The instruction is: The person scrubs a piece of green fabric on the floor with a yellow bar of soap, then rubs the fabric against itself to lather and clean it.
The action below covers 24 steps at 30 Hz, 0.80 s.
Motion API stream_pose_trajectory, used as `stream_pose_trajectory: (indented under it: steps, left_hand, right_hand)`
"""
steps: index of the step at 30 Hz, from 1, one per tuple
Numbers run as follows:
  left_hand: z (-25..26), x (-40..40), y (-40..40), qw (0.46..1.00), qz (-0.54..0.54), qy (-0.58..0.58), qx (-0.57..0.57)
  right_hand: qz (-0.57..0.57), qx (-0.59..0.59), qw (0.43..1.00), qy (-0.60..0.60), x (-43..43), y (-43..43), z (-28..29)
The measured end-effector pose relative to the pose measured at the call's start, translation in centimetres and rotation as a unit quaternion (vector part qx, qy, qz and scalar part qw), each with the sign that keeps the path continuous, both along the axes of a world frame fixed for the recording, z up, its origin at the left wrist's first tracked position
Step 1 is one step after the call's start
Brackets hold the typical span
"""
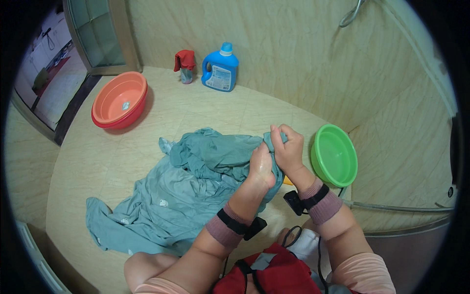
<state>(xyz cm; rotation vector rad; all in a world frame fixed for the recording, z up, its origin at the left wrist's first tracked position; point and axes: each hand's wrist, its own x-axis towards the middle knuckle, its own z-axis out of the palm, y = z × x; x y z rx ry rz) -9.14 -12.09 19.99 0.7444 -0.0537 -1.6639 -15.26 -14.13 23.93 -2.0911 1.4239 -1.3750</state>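
A large wet teal cloth (176, 198) with small white printed figures lies bunched on the tiled floor before me. Its upper right part is raised in my two hands. My left hand (262, 165), wet and shiny, is closed around a fold of it. Close beside it on the right, my right hand (288, 149) grips another twisted bit, whose end shows above the fingers. The two hands are side by side, nearly touching. Cloth hangs down between and below them. The palm side of my left hand's hold is hidden.
Nested orange and red basins (121, 99) stand at the upper left. A blue detergent jug (220, 70) and a small container with a red cloth (184, 60) stand by the wall. A green basin (334, 156) is right of my hands, near a hose (396, 208).
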Motion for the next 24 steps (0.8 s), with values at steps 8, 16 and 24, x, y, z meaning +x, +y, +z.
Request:
stream_pose_trajectory:
  steps: [8, 16, 24]
  left_hand:
    - [-0.9, 1.2, -0.5, 0.952, -0.127, 0.199, -0.194]
    - [-6.8, 4.4, -2.6, 0.883, -0.161, 0.311, -0.311]
    - [0.7, 0.9, -0.4, 0.992, -0.072, 0.097, -0.027]
  right_hand:
    - [0.081, -0.088, 0.990, 0.071, 1.4, 2.6, -0.4]
    - [0.055, -0.077, 0.994, 0.051, 3.2, 2.9, -1.5]
    - [-0.058, -0.026, 0.996, 0.055, -0.3, -0.3, -0.6]
